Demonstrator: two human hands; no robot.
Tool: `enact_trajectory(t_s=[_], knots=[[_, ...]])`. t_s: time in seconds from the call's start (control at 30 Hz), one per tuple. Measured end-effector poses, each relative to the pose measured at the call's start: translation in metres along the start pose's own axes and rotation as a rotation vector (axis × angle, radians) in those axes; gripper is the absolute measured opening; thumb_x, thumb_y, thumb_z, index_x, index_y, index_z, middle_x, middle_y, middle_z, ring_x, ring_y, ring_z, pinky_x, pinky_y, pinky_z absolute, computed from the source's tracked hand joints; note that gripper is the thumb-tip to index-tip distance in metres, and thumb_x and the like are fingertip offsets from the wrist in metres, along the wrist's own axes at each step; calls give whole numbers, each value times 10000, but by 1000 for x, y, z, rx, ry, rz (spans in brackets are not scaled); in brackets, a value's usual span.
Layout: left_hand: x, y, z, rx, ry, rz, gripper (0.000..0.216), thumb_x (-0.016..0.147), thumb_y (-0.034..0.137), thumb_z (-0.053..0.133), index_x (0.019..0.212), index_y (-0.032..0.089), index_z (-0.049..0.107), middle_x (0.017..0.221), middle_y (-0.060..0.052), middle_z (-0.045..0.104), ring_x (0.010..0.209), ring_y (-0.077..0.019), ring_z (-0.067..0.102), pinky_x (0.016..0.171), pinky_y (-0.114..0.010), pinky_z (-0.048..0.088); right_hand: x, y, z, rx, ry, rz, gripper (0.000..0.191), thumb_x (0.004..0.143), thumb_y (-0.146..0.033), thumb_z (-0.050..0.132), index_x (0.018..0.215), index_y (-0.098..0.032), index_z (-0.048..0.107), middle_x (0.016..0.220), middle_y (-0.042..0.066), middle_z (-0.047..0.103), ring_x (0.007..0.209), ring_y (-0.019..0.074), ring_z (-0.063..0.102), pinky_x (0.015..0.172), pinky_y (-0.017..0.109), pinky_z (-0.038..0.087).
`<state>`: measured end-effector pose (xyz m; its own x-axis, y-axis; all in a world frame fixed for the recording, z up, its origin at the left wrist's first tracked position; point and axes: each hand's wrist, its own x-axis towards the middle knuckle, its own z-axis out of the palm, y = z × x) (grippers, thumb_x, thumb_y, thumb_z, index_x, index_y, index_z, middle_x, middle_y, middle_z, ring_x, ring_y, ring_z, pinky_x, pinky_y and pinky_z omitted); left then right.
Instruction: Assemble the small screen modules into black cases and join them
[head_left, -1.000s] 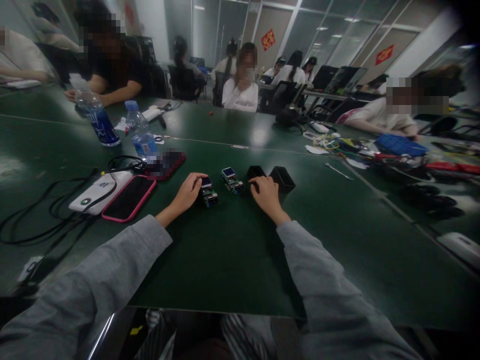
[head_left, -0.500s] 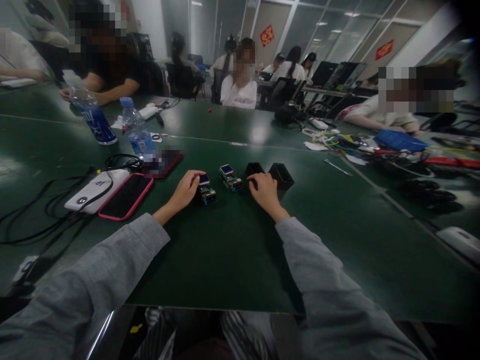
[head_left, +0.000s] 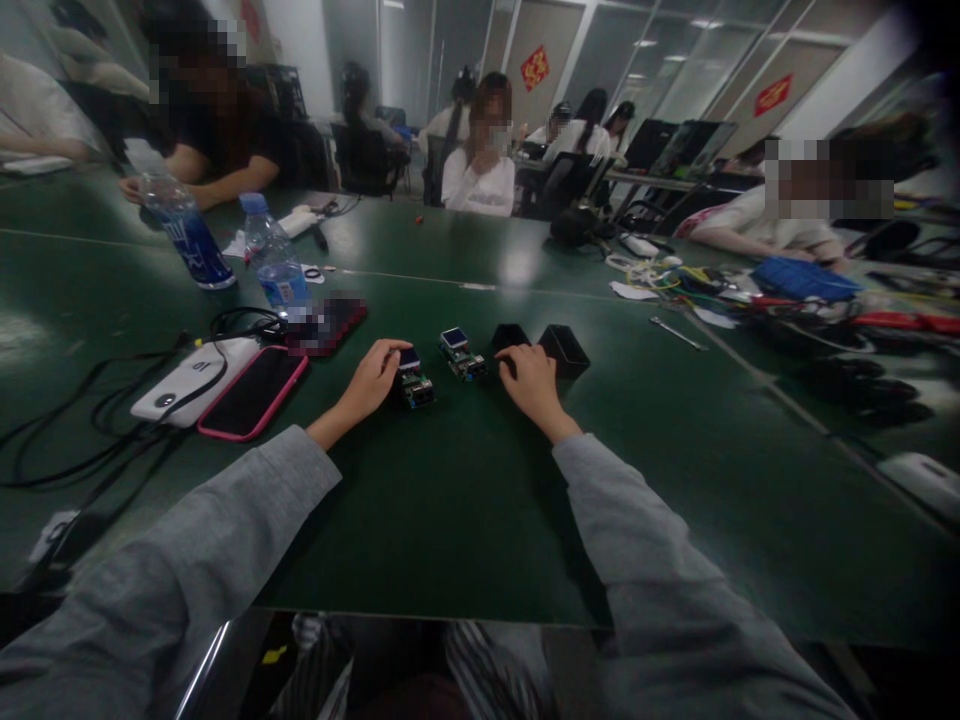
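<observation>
A small green circuit board with a little screen (head_left: 417, 384) lies on the dark green table. My left hand (head_left: 369, 378) rests at its left side, fingers loosely curved, the fingertips at the edge of the screen; whether they touch is hard to tell. A second such circuit board (head_left: 463, 356) lies just behind and to the right, apart from both hands. Beside it my right hand (head_left: 531, 380) rests on the table with fingers bent and spread, holding nothing. Right behind this hand stand two black open boxes, the left box (head_left: 511, 337) partly covered by my fingers, the right box (head_left: 566, 348) tilted.
To the left lie a pink-edged phone (head_left: 255, 394), a white power bank (head_left: 187, 385) and black cables. Two bottles, one blue-labelled (head_left: 196, 248) and one clear (head_left: 274, 255), stand behind. A wrench (head_left: 677, 334) and tangled wires (head_left: 675, 275) lie right. Several people sit around.
Both hands and the boards stay in place. The view has shifted very slightly.
</observation>
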<state>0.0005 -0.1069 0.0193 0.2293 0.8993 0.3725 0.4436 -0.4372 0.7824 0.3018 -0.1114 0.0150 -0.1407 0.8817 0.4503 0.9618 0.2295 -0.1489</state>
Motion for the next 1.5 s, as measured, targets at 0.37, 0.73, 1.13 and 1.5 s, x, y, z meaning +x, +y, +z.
enact_trajectory(t_s=[0.37,0.73,1.13,1.5], knots=[[0,-2,0,8,-4,13,312,982,318,362,1184,213,575,1184,-85,606,1089,-204,577,966,-414,475,0,-1,-1,20,14,-9,214,920,-234,446,1042,-222,621,1068,104,650,1039,306,506,801,430,354],[0,-1,-1,-9,-13,0,318,986,331,363,1196,208,568,1193,-84,606,1080,-204,579,956,-406,476,0,0,-2,26,-12,-11,220,934,-241,435,1064,-218,611,1086,102,637,1051,302,502,811,433,350],[1,-2,0,-9,-8,4,305,982,315,372,1181,203,575,1175,-81,608,1081,-202,574,961,-401,474,1,3,3,17,19,-14,196,924,-231,465,1049,-225,616,1068,86,646,1046,300,509,799,419,351],[0,0,-1,-9,-20,-20,316,984,321,371,1195,197,571,1164,-88,609,1066,-211,578,938,-408,485,0,5,4,32,17,-24,195,925,-229,472,1063,-226,609,1072,84,640,1044,300,513,806,426,360]])
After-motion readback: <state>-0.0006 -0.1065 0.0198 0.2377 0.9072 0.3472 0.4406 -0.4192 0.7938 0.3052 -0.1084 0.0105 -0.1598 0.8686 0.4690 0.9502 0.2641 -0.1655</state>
